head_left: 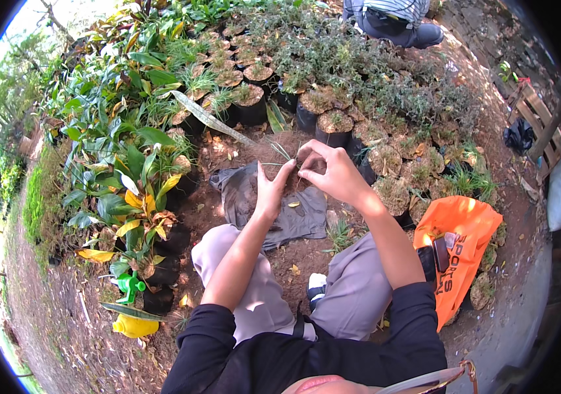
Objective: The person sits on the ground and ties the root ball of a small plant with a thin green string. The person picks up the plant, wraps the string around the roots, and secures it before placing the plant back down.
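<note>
Before me, above the ground, my left hand pinches a small grassy plant between thumb and fingers. Its narrow green leaves point up and to the left. Close against it, my right hand has thumb and forefinger together at the plant's lower end, where thin brownish strands hang; whether these are roots or fibre I cannot tell. Behind the hands lies a loose heap of brown fibre. Beneath them a crumpled grey sheet is spread on the soil, with dark crumbly matter partly hidden by my left hand.
Black nursery bags with mulch-topped plants line the far side. Leafy potted plants crowd the left, by a yellow bottle with a green spray head. An orange bag carrying a phone-like object lies right. Another person is beyond.
</note>
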`<state>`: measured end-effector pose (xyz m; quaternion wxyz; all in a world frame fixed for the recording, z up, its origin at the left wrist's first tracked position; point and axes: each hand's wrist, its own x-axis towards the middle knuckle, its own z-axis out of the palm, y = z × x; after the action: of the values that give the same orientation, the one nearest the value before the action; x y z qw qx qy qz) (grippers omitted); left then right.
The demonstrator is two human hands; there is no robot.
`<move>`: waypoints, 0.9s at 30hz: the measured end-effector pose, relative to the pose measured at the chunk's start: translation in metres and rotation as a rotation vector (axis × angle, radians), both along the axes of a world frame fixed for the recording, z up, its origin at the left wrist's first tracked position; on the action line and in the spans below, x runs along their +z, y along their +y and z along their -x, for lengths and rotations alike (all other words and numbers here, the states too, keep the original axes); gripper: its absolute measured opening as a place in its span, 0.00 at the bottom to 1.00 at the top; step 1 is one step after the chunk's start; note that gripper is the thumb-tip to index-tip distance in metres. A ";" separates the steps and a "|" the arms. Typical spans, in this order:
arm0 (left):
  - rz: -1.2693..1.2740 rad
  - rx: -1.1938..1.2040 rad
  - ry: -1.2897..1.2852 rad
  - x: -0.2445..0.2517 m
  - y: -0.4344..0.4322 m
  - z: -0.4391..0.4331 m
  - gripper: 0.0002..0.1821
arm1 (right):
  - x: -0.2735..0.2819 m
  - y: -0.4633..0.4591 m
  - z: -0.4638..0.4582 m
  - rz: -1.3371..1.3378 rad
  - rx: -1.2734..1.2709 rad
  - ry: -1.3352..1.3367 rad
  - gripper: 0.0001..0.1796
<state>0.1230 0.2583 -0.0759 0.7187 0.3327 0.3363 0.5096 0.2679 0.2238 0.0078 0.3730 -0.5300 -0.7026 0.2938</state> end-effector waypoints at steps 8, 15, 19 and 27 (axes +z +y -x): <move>0.046 -0.094 -0.044 0.010 -0.005 0.007 0.35 | 0.002 0.000 -0.003 -0.025 -0.027 -0.033 0.16; -0.205 -0.185 0.139 0.004 -0.003 0.007 0.42 | 0.003 -0.002 -0.006 -0.021 -0.024 0.014 0.14; -0.150 -0.217 0.134 0.001 -0.001 0.007 0.42 | 0.020 -0.008 -0.016 0.097 0.026 -0.104 0.15; -0.236 -0.335 0.215 -0.002 0.001 0.011 0.41 | 0.026 -0.015 -0.036 -0.124 -0.026 -0.313 0.16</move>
<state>0.1125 0.2590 -0.0780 0.7096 0.5178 0.2890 0.3805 0.3036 0.2089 0.0341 0.2946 -0.5541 -0.7622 0.1588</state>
